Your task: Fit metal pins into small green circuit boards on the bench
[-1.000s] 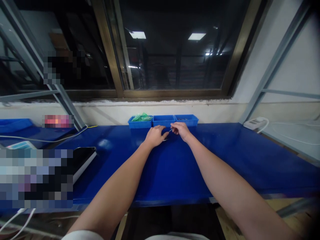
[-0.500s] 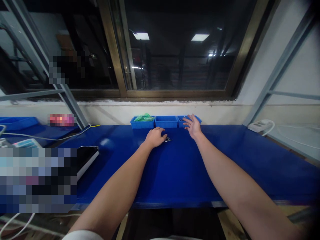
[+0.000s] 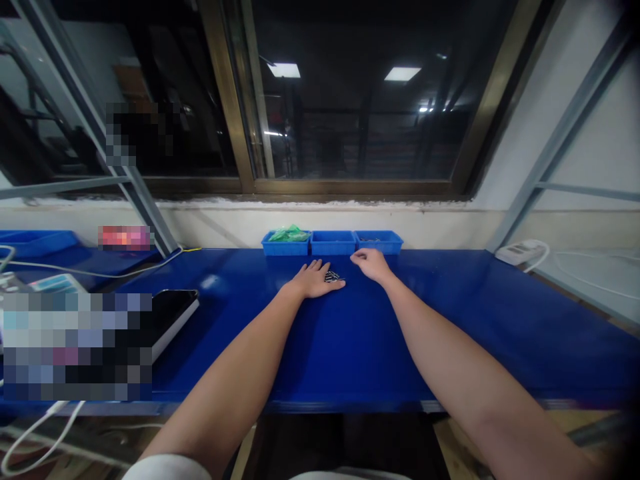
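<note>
- As we find both hands resting on the blue-topped workbench (image 3: 350, 353), we record the left hand (image 3: 314, 281) first: flat, palm down, fingers straight and slightly parted, holding nothing that we can see.
- We record the right hand (image 3: 370, 264) lying on its side of the bench, its fingers close together and extended toward the left hand, also holding nothing visible.
- We locate a small cluster of metal pieces (image 3: 333, 277) on the bench between the hands, just above the left hand's fingertips and near the right hand's fingertips. The pieces look dark and silvery and appear loosely heaped; their exact kind is too small to tell.
- We judge that the hands lie to either side of the cluster so that both can reach it.
- We note three blue plastic bins side by side along the back of the bench. The left bin (image 3: 285, 244) holds a green plastic bag (image 3: 290, 234), and the right bin (image 3: 379, 242) shows small dark items. We cannot see into the middle bin (image 3: 333, 243).
- We judge that this row was set directly ahead of the hands for short reaches.
- We also note a black flat case (image 3: 173, 320) toward the left and a white power strip (image 3: 517, 251) at the far right, placed away from the hands.
</note>
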A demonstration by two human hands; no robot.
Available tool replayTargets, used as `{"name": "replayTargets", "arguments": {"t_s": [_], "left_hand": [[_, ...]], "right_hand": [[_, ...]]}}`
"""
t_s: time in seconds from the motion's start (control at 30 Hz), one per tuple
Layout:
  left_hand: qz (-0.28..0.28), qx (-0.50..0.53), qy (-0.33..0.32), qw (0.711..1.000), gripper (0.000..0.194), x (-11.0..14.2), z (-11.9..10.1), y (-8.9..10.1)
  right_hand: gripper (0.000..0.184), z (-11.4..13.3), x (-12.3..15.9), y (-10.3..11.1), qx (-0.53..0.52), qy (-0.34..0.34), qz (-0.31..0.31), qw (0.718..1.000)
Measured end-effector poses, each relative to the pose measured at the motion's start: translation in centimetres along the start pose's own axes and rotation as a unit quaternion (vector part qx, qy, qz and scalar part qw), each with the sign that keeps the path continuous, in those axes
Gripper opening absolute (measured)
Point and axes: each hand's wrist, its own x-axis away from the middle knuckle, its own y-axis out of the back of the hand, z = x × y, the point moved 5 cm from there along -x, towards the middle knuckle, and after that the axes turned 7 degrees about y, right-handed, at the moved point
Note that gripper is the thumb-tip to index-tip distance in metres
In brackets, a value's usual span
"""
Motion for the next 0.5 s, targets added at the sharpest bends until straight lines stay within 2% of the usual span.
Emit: {"name": "replayTargets", "arguments": {"t_s": [0.1,0.27,0.4,0.5], "left_hand": [[0.004,-0.002,-0.002,1.000,0.092,-0.1,0.0,-0.2],[0.013,0.001,-0.003,1.000,0.093,0.0,-0.1,-0.2],[0.013,0.006,0.000,1.000,0.094,0.2,-0.3,-0.1],[0.015,0.009,0.001,1.000,0.096,0.5,-0.4,0.1]], "right_hand": [[0.014,0.9,0.3,-0.3,0.036,0.026,0.027,0.999],[0.021,0.5,0.3,0.2,0.079,0.017,-0.001,0.997],[0.045,0.3,0.0,1.7,0.181,0.040,-0.082,0.979],[0.067,-0.5,-0.2,2.3,0.245,-0.015,-0.067,0.967]]}}
